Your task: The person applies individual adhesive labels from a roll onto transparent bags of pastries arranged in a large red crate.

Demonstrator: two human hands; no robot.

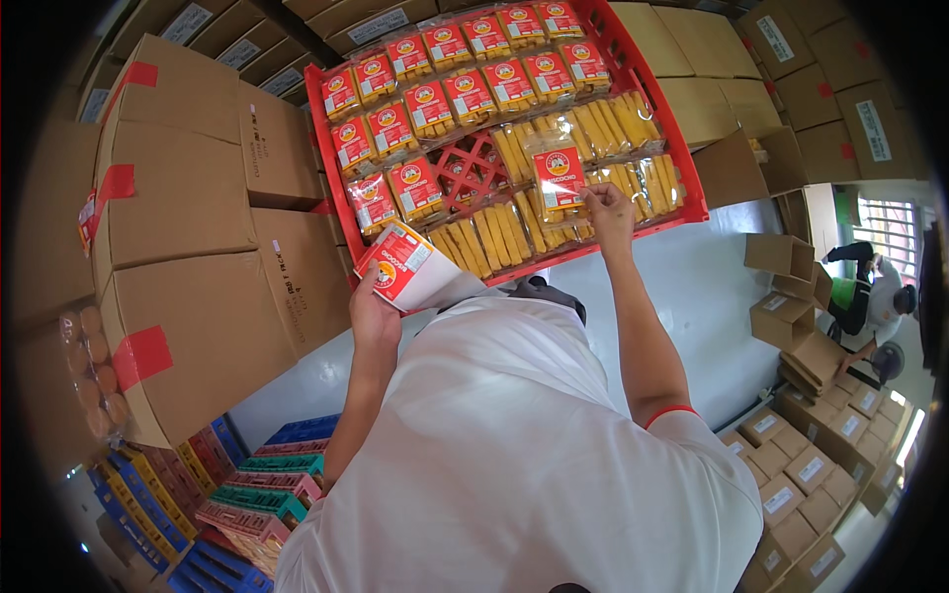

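Note:
My left hand [376, 315] holds a white-backed sheet of printed red labels [397, 267], bent and curling toward my shirt. My right hand [612, 215] pinches the lower right corner of a red label [560, 178], which lies over a clear pack of biscuit sticks; whether the label is stuck down I cannot tell. Both hands are over the near part of a red plastic crate [689, 178]. Toward its far side and left are rows of packs with red labels [428, 107]. Near and right lie clear packs of yellow biscuit sticks [493, 237] without labels.
Cardboard cartons [185, 185] with red tape are stacked at left. An open carton [749, 167] stands right of the crate. Colourful plastic crates [267, 482] are stacked lower left. Small labelled boxes [793, 459] fill the lower right; a person [875, 289] is beyond them.

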